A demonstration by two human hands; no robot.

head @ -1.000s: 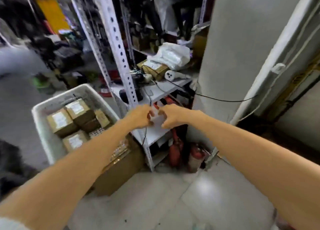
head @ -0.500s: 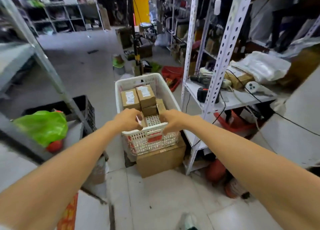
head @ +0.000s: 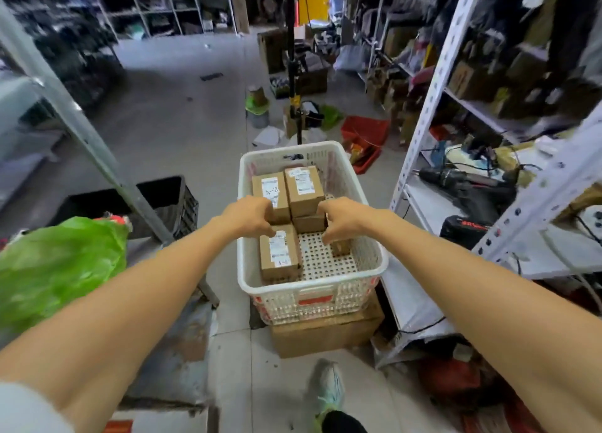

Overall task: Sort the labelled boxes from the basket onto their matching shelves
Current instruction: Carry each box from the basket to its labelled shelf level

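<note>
White basket (head: 312, 285) at centre of the head view, resting on a brown carton (head: 325, 335) on the floor, just beside the white shelf rack (head: 420, 116) on the right. Five cardboard boxes inside.

- Back row: A-2 box (head: 272, 188) on the left, touching a second labelled box (head: 304, 185) on its right. The latter stacked on a lower box (head: 309, 223).
- Near left: long labelled box (head: 278, 253), flat on the perforated basket floor.
- Right side: small box (head: 340, 246), near the right wall; no label legible.

Left grip (head: 247, 216) — bare hand, down inside the basket, fingers curled at the seam between the A-2 box and the long labelled box, touching both. Fingertips hidden under the knuckles; cannot tell whether anything is clasped.

Right grip (head: 342, 219) — bare hand, fingers curled downward, tips just over the small box and beside the lower box. Contact and hold not resolvable.

Grips apart, with the stacked boxes between them.

Surroundings:
- power drill (head: 456, 178) on a lower rack shelf
- green plastic bag (head: 58, 263) at left, black crate (head: 166, 201) behind it
- red tray (head: 365, 133) on the floor beyond the basket
- one shoe (head: 329, 383) below the carton
</note>
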